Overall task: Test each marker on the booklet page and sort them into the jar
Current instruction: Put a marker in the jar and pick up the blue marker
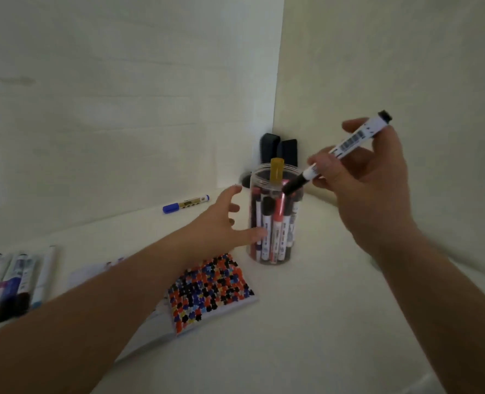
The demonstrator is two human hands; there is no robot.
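Black-capped and white-barrelled, one marker (346, 150) with a barcode print is pinched in the right hand (369, 189), tilted so its cap dips into the mouth of the single clear plastic jar (272, 214). That jar stands on the white table (306, 322) and holds a packed bunch of upright markers, black and red ones among them, with one yellow marker (277, 169) sticking out above the rim. Fingers spread, the left hand (224, 223) touches the jar's side. Just beside it lies one booklet (210, 291), its page covered in coloured blots. One blue-capped marker (185, 204) lies apart by the wall; a blurred row of markers (11, 280), perhaps six, lies far left.
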